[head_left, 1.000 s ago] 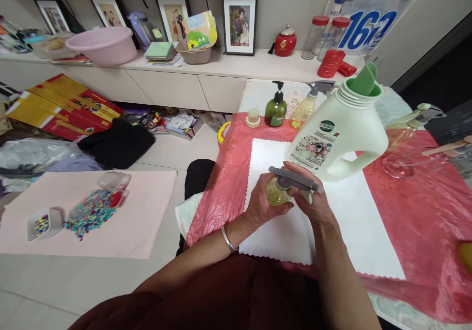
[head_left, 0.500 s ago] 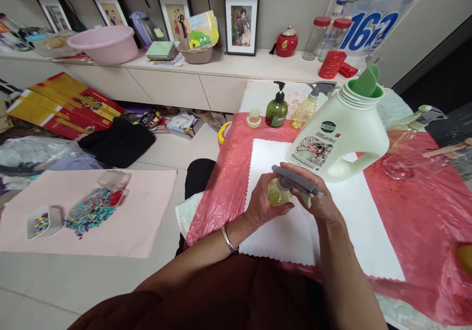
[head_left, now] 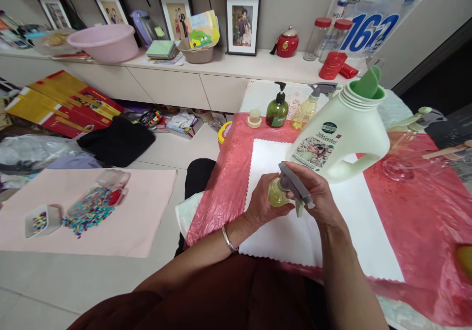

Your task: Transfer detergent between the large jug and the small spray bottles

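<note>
My left hand (head_left: 262,205) wraps around the body of a small clear spray bottle (head_left: 276,195) holding yellowish liquid, upright on a white cloth (head_left: 332,231). My right hand (head_left: 320,198) grips its grey trigger spray head (head_left: 295,187), which points toward me and to the right. Right behind the hands stands a big white detergent jug (head_left: 341,133) with a green spout, its mouth uncapped.
A red plastic sheet (head_left: 424,212) covers the table. At its far edge stand a green pump bottle (head_left: 277,109), a small cream cap (head_left: 254,118) and another spray bottle (head_left: 309,105). A glass bowl (head_left: 409,160) sits at right. On the floor at left lies a pink mat (head_left: 110,222) with beads.
My right hand has turned the grey spray head clockwise on the bottle, so its nozzle now points more toward me. The left hand and bottle have stayed in place.
</note>
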The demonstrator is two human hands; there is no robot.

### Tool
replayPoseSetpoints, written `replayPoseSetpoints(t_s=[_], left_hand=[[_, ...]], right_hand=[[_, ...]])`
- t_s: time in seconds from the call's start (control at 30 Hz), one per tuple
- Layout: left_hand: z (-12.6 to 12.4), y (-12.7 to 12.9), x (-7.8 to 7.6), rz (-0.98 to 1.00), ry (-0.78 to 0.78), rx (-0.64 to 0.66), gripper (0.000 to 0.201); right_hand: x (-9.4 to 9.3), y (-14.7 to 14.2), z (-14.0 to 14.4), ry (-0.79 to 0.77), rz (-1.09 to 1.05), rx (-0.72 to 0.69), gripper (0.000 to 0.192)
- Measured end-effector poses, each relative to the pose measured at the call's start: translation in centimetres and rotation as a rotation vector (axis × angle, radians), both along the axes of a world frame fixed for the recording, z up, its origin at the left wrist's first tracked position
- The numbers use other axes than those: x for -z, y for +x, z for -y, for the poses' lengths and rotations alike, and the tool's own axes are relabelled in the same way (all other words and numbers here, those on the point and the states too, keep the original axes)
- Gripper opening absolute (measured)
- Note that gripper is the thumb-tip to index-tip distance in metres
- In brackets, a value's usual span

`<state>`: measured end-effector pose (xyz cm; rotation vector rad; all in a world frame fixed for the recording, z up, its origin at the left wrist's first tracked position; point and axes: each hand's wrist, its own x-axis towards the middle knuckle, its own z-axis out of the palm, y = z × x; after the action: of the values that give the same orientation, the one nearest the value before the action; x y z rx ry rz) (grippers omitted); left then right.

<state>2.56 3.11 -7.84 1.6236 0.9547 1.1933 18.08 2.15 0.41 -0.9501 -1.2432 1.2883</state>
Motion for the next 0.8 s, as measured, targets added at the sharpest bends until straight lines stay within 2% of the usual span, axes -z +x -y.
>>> replayPoseSetpoints(t_s=[0.13, 0.33, 0.43, 0.47, 0.6, 0.7, 0.8], left_hand=[[-0.1, 0.1, -0.3, -0.024, 0.015, -0.006, 0.079], [-0.2, 0.3, -1.1, -0.016, 0.042, -0.062, 0.07], [-0.3, 0.4, -0.9, 0.019, 0.053, -0.02, 0.065], [-0.4, 0.4, -0.7, 0.019, 0.074, -0.022, 0.069], [-0.3, 0.1, 0.6, -0.062, 0.182, -0.08, 0.103], [-0.1, -0.4, 1.2, -0.174, 0.226, -0.001, 0.108], [0.0, -0.7, 1.4, -0.227, 0.261, 0.077, 0.105]], right_hand=[[0.1, 0.0, 0.2, 0.091, 0.076, 0.011, 0.043], [-0.8, 0.1, 0.4, 0.288, 0.394, 0.014, 0.03], [-1.4, -0.1, 0.7, 0.319, 0.453, 0.042, 0.022], [-1.7, -0.2, 0.8, 0.322, 0.468, 0.064, 0.02], [-3.0, 0.1, 2.0, 0.291, 0.477, 0.227, 0.022], [-4.0, 1.6, 3.8, 0.225, 0.449, 0.389, 0.025], [-4.3, 4.4, 6.0, 0.148, 0.427, 0.605, 0.028]])
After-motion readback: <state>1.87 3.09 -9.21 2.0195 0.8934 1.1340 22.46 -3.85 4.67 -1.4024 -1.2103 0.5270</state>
